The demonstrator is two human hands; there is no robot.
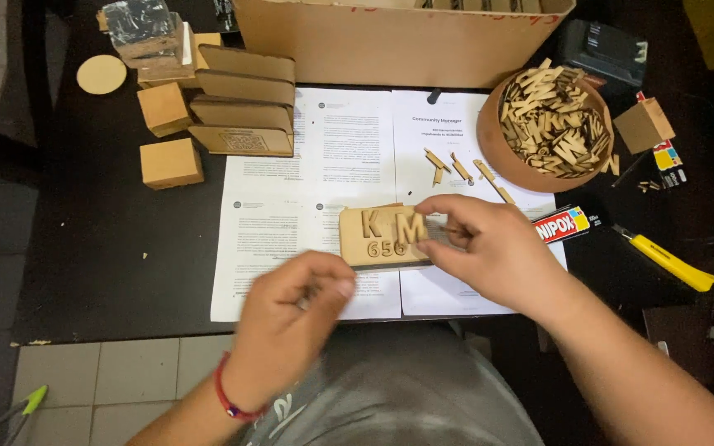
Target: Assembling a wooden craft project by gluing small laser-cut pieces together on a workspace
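— How far along does the wooden plaque (382,235) look?

— Partly lettered. It lies on the printed sheets (316,177) in the middle of the dark surface (109,248). Two big wooden letters sit on its top row, and a row of smaller digits sits below them at the left. The right part of the plaque is hidden under the fingers, so I cannot tell whether anything stands there.

— What are the hands doing?

— The right hand (489,248) reaches over the plaque's right end, thumb and forefinger pinched narrow at the second letter's edge; I judge it is pressing or seating that piece. The left hand (291,318) hovers just in front of the plaque, fingers curled close; it is blurred, and I cannot tell whether that grip holds anything.

— And what is left?

— Plenty of stock, at least: the round bowl (493,149) is heaped with cut-out wooden pieces, a few loose pieces (456,168) lie on the paper beside it, and a glue box (564,224) sits near the right wrist.
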